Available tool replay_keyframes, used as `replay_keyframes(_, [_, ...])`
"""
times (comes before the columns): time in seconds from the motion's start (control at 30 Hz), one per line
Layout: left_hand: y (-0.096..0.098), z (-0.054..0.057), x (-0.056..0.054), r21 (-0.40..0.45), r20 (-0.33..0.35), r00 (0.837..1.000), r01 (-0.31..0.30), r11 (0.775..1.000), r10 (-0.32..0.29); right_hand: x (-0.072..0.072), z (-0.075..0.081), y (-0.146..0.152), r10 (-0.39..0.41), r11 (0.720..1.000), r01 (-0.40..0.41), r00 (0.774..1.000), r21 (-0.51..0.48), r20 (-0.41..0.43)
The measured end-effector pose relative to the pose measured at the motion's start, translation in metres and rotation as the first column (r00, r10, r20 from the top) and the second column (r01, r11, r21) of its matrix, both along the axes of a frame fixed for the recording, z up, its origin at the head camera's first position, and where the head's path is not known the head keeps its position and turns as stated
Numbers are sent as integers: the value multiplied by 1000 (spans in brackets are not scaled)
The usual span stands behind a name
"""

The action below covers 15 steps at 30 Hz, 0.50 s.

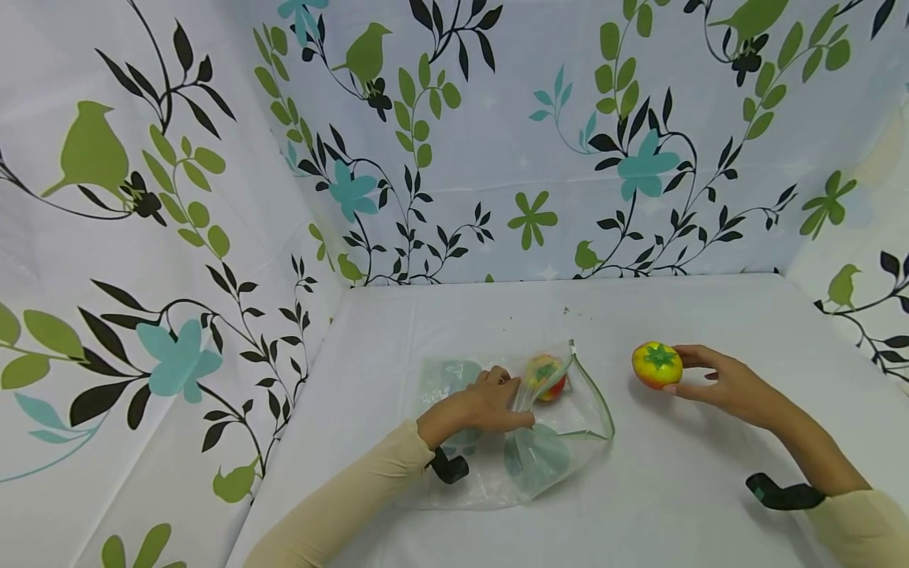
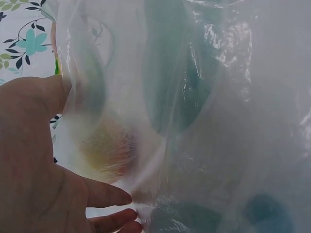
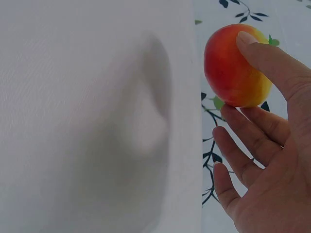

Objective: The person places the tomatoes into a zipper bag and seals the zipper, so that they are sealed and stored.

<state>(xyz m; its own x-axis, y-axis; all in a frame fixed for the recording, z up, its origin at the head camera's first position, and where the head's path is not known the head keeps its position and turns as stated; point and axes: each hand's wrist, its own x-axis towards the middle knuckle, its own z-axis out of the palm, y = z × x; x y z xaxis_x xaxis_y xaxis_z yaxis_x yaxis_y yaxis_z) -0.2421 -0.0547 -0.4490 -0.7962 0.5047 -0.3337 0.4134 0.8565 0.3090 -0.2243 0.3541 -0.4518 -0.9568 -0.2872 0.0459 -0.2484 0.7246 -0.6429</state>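
Note:
A clear plastic zip bag (image 1: 490,485) with a green zip strip and pale teal printed patches lies on the table, its mouth spread toward the right. My left hand (image 1: 483,402) grips the bag's film near the mouth; in the left wrist view, the thumb of the left hand (image 2: 43,145) reaches the bag's edge. Inside the bag sits one red-and-yellow toy fruit (image 1: 545,377), blurred by the plastic. To the right, my right hand (image 1: 731,386) pinches a similar toy fruit (image 1: 656,364) with a green star-shaped top, between thumb (image 3: 272,60) and fingertips, above the table.
The white-covered table (image 1: 682,489) runs back to a patterned cloth wall (image 1: 483,197) with birds and leaves. A similar cloth (image 1: 71,260) hangs at the left side. Small dark specks (image 1: 566,310) lie near the back of the table.

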Motion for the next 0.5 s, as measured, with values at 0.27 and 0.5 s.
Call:
replay_keyframes(0.27, [-2,-2,-4,-2,15,1000,14,1000,-14,8,9,-23,38,999,-39,998,-13,-44])
replay_keyframes(0.5, [-4,3,-3,-3,47,999,22,1000,-22,14,12,-40,78,997,-80,994,-23,-74])
